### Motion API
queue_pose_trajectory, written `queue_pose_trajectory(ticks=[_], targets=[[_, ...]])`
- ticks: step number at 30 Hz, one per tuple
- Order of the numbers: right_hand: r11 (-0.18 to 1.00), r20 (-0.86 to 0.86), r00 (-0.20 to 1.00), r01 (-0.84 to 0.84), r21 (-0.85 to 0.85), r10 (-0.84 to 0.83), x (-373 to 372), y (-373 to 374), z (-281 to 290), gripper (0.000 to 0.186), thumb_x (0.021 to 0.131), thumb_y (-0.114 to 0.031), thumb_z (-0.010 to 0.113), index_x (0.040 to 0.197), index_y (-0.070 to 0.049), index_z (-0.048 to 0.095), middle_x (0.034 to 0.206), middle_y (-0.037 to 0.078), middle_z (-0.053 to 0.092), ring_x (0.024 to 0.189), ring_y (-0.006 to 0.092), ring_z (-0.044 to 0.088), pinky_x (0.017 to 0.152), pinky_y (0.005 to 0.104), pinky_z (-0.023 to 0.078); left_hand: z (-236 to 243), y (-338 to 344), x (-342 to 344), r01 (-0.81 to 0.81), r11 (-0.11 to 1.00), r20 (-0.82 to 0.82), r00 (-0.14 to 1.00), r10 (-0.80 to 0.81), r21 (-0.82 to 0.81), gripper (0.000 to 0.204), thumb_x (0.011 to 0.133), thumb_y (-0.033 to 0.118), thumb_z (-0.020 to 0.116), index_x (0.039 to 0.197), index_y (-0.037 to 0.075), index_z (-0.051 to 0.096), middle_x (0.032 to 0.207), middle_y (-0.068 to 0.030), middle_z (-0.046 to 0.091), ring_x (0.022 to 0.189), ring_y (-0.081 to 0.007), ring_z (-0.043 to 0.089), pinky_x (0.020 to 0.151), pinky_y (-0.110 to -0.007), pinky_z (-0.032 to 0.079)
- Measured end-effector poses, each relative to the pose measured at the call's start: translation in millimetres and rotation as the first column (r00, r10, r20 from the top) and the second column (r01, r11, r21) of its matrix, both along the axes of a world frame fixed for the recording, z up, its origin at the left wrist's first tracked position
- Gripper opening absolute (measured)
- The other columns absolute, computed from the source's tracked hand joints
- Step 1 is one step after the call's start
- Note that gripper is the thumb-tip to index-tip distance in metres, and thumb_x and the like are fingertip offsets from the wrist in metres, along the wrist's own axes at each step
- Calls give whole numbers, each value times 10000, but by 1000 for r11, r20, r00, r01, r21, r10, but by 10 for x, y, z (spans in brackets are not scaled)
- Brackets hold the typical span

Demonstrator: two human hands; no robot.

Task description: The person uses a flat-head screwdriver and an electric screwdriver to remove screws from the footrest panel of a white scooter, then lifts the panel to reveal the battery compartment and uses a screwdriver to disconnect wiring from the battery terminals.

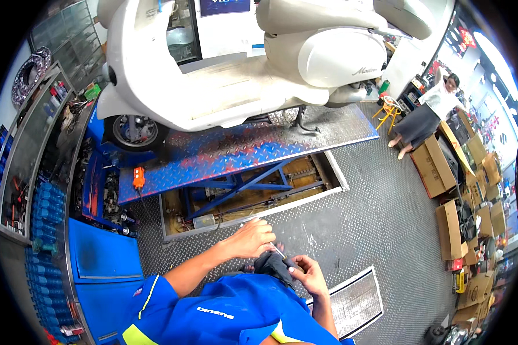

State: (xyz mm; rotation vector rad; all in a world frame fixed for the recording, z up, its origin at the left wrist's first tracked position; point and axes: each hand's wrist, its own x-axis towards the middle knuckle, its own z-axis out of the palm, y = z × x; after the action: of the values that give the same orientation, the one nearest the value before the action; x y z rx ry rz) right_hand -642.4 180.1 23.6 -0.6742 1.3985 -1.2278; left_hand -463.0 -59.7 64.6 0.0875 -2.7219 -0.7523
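My left hand (pixel 252 238) is closed, its fingertips pinched at the far end of a thin, shiny metal rod. That rod belongs to a slim tool with a dark handle (pixel 292 263), which looks like a screwdriver. Round the handle, my right hand (pixel 311 276) is closed with the thumb along it. Both hands are in front of my body, above my dark trousers. Beyond them a white scooter (pixel 224 95) stands upright on a blue and red lift platform (pixel 242 146), out of contact with either hand.
Under the raised platform, a metal-framed floor pit (pixel 253 215) holds the scissor lift. An orange control box (pixel 138 177) rests at the platform's left edge. Blue cabinets (pixel 106 253) and bottles (pixel 49 218) line the left. Cardboard boxes (pixel 434 167) and another person (pixel 429 112) are at right.
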Motion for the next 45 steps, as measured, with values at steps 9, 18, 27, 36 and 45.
queue_pose_trajectory(ticks=[9,18,27,36,45], targets=[[919,-104,921,-385,-86,376,-1378,-2353,3,296,893,-39,837,1145,17,693,1083,34,727,1024,130,666,950,308,538,-18,-1339,-594,-404,914,15,914,404,-21,247,836,260,814,827,67,661,884,-96,565,920,-308,547,807,-436,423],[674,-160,670,-738,-35,725,-1163,-4099,-126,258,901,-33,817,1128,1,697,934,23,718,766,89,624,646,241,481,258,-1144,-24,-948,251,-51,245,968,195,681,845,178,850,1432,13,548,1440,-231,468,1321,-442,494,1114,-521,429],[331,209,323,-944,-3,923,809,-3775,-267,193,969,-85,751,1143,-37,683,872,21,689,689,109,623,621,253,504,-519,776,1014,-888,-336,165,-298,940,314,479,999,317,703,1299,-40,590,1271,-212,532,1132,-374,573,983,-486,474],[-205,299,-193,-979,8,934,3119,-2229,-410,226,1010,-107,685,1201,14,667,861,54,671,716,156,625,653,323,510,-755,2429,2213,-580,-467,97,-555,826,667,345,1036,342,689,1107,5,706,973,-162,612,859,-299,616,761,-438,485],[-565,85,-560,-821,75,824,5429,-1266,-444,146,1001,-83,678,1100,24,664,866,54,670,708,135,619,627,294,491,-1689,4067,3506,-288,-828,336,-812,477,480,379,998,354,673,1078,-15,710,1131,-266,708,1093,-453,670,924,-531,538]])
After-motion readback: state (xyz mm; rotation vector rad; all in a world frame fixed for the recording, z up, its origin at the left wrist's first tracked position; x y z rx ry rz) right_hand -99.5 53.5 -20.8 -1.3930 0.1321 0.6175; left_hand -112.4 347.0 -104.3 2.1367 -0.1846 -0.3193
